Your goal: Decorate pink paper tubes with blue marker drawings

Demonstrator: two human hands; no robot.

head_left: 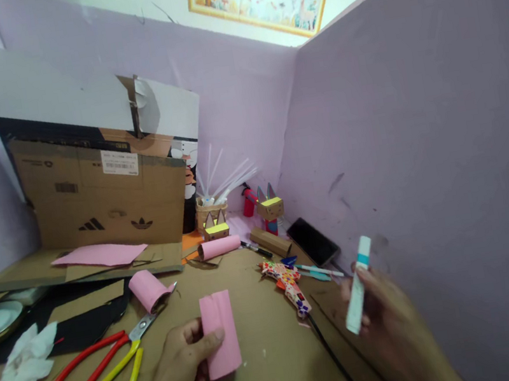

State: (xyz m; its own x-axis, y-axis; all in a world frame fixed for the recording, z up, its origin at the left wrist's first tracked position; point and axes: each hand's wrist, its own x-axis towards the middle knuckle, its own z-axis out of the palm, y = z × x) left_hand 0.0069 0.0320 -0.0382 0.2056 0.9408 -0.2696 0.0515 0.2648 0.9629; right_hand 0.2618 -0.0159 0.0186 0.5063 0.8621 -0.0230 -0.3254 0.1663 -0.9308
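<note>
My left hand (187,356) grips a folded piece of pink paper (221,344) upright above the brown tabletop, thumb across its front. To the right, my right hand (383,305) is closed around a capped white marker (359,286) with a teal band. The marker tilts up and stays apart from the paper. Left of my left hand lie scissors (136,341) with one red and one yellow handle. A pink paper-covered tube (147,290) rests by the blades. Between the hands is a flower-patterned glue gun (289,285) with a black cord.
A large cardboard box (105,195) stands at the back left. Beyond the hands lie another pink tube (219,247), a bare cardboard tube (271,241) and a black phone (313,240). White tissue (26,368) sits far left. A purple wall (418,126) borders the right side.
</note>
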